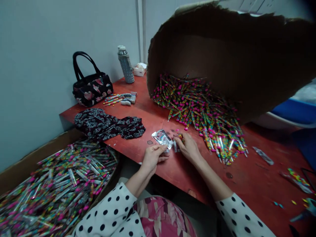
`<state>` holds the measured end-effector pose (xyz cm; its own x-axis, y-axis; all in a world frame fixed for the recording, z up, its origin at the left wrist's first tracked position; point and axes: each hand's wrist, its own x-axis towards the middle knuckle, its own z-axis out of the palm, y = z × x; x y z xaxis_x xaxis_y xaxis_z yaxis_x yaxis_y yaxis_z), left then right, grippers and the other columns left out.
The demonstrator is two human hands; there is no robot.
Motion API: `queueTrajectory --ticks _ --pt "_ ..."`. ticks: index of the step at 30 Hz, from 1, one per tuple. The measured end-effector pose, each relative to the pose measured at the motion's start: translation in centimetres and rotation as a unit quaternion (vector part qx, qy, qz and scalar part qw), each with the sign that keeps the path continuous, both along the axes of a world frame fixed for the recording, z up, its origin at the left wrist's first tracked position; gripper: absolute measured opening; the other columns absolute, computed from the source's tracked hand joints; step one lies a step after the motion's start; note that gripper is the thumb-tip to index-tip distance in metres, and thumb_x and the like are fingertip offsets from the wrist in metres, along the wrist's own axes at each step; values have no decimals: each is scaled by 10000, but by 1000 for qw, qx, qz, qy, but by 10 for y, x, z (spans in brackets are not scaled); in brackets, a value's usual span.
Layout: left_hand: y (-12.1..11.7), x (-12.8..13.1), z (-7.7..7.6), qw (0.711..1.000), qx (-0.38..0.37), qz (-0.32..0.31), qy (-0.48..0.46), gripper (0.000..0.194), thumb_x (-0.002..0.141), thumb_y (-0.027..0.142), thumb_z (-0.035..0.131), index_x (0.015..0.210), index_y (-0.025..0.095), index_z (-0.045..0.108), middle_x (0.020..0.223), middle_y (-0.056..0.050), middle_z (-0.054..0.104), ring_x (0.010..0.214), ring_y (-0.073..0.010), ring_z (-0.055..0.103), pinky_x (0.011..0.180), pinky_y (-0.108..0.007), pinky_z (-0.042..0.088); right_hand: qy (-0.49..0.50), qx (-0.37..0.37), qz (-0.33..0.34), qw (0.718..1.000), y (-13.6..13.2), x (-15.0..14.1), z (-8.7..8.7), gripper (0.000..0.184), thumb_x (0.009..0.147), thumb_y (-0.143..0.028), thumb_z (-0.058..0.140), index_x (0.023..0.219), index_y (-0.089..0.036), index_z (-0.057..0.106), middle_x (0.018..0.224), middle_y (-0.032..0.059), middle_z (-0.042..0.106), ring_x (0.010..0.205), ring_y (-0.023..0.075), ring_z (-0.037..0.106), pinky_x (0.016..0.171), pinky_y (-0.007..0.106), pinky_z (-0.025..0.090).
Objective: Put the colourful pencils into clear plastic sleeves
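My left hand [153,157] is closed in a pinch at the near edge of a shiny silver packet or sheet of labels [162,137] on the red table. Whether it grips the sheet itself or a small pale piece by it is hard to make out. My right hand [189,146] is closed around a candy-filled tube [181,136], of which only the coloured end shows. A small grey-white strip [175,145] sits by its fingertips. Right beyond the hand spreads a heap of candy tubes [195,103] with pink caps.
A tipped cardboard carton [197,49] holds the heap's back part. At lower left stands a box full of tubes [64,184]. A patterned cloth [106,124], handbag [92,87], flask [126,65] and tissue box [140,69] are leftward. Loose candies [278,204] lie at right.
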<state>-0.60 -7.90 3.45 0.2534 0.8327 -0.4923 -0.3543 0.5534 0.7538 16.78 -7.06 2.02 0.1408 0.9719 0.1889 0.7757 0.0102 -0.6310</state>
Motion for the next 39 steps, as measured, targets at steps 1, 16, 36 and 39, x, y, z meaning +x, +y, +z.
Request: queueTrajectory --ticks 1,16,36,39 --pt "1 0 0 1000 -7 11 -9 261 583 300 752 683 86 639 609 -59 647 508 -107 606 480 -181 508 15 9 12 1000 -6 -1 2 246 832 -363 466 949 -189 593 855 74 584 830 229 535 722 351 413" --pt "-3 25 7 979 -67 52 -185 231 642 269 727 730 109 586 690 -58 654 592 -127 623 556 -231 526 246 -12 8 969 -93 -47 13 240 808 -289 543 1042 -244 574 934 62 632 763 198 597 611 298 495" --pt "-23 35 1 990 54 56 -119 260 614 311 729 741 110 625 653 -10 626 533 -88 558 516 -200 424 529 -31 -34 847 -85 -54 13 278 726 -345 655 904 -223 481 707 -34 545 512 94 532 358 175 436" --pt "-18 30 2 987 43 78 -131 258 633 337 712 710 117 599 637 -12 619 541 -101 572 531 -216 442 568 -73 -8 820 -91 -56 7 275 749 -370 630 915 -213 477 689 -32 556 505 89 542 378 170 434"
